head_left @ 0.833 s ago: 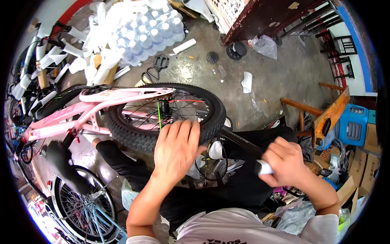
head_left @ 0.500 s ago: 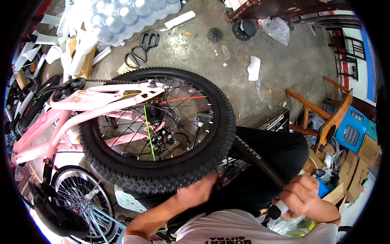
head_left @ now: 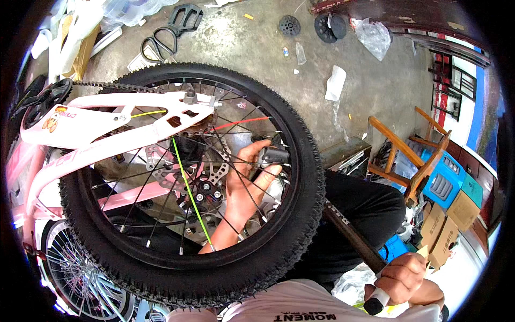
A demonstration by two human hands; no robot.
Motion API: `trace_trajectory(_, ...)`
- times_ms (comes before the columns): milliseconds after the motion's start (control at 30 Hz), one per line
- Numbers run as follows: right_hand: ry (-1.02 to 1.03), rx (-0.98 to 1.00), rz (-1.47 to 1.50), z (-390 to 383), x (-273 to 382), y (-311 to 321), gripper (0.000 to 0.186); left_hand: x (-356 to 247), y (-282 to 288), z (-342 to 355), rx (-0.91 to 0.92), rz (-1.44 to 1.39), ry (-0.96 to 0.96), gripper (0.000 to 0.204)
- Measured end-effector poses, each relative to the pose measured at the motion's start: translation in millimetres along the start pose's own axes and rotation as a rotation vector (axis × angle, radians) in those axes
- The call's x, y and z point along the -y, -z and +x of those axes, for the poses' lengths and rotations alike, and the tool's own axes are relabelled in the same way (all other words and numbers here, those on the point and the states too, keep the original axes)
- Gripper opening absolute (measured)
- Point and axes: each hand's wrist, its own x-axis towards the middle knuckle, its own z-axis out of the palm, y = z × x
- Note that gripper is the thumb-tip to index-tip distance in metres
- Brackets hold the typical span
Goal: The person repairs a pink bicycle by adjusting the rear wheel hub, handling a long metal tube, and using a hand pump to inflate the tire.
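Observation:
A bicycle wheel (head_left: 257, 279) with a knobby black tyre and black spokes fills the middle, mounted in a pink frame (head_left: 96, 110). Seen through the spokes, my left hand (head_left: 241, 188) has its thumb and fingers closed around a black pump head (head_left: 273, 156) at the inner side of the rim; the valve under it is hidden. At the lower right, my right hand (head_left: 402, 276) wraps around the white, black-tipped handle (head_left: 377, 302) of a dark pump. The pump barrel (head_left: 351, 233) slants from beside the tyre to this hand, across my black-trousered leg.
A black pedal (head_left: 185, 19) and black-handled scissors (head_left: 159, 45) lie on the concrete floor beyond the wheel. A wooden stool (head_left: 399, 142), a blue plastic box (head_left: 444, 174) and cartons (head_left: 442, 236) stand at the right. Another bicycle wheel (head_left: 51, 268) is at the lower left.
My left hand has moved from beneath the tyre's near edge up behind the spokes and taken hold of the pump head. My right hand stays on the handle, lower in view. The view has shifted.

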Motion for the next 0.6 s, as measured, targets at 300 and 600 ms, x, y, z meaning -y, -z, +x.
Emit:
trace_trajectory(300, -0.009, 0.045, -0.015, 6, 9, 1, 0.024, 3, -8, 0, -0.046, -0.024, -0.072, 0.053)
trace_trajectory(600, -0.137, 0.186, -0.007, -7, 11, 19, 0.029, -35, 20, -82, -0.121, 1.168, -0.272, 0.069)
